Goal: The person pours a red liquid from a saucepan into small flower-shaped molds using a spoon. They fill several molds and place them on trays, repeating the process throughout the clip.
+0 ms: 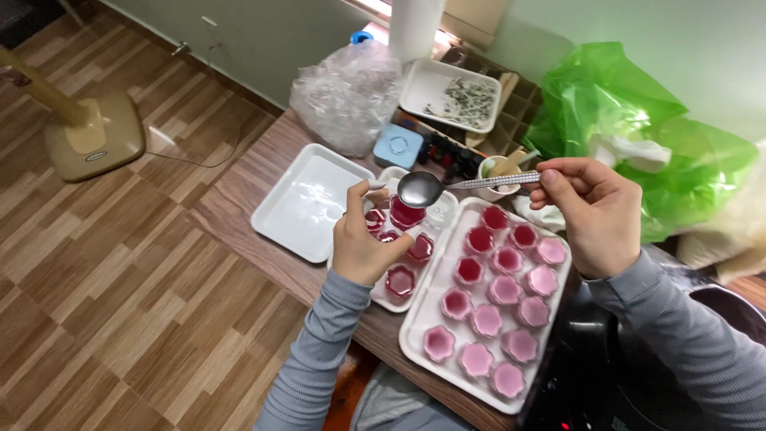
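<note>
Trays on the wooden table [239, 191] number three in white: an empty one [307, 199] on the left, a middle one [396, 299] partly under the left hand, and a right-hand one [415, 331] full of flower-shaped cups. That right tray carries thirteen cups [487, 319] in three rows, the near ones pale pink and the far ones a deeper red. On the middle tray five small cups of dark red liquid [400, 281] show around the hand; more may be hidden beneath it. A fourth white tray [447, 84] holding grey bits sits further back, beside one crumpled clear plastic bag [347, 96], one small blue box [397, 146] and one bright green bag [630, 128].

The left hand [363, 239] hovers over the middle tray, fingers curled, thumb raised; it seems to grip one red cup [405, 214] at its fingertips, though the hold itself is mostly hidden. The right hand [594, 211] is closed on the handle of one metal spoon [427, 189], pinched between thumb and forefinger, the handle level and the bowl lying directly above that red cup. Both forearms wear grey sleeves and reach in from the lower edge of the view
</note>
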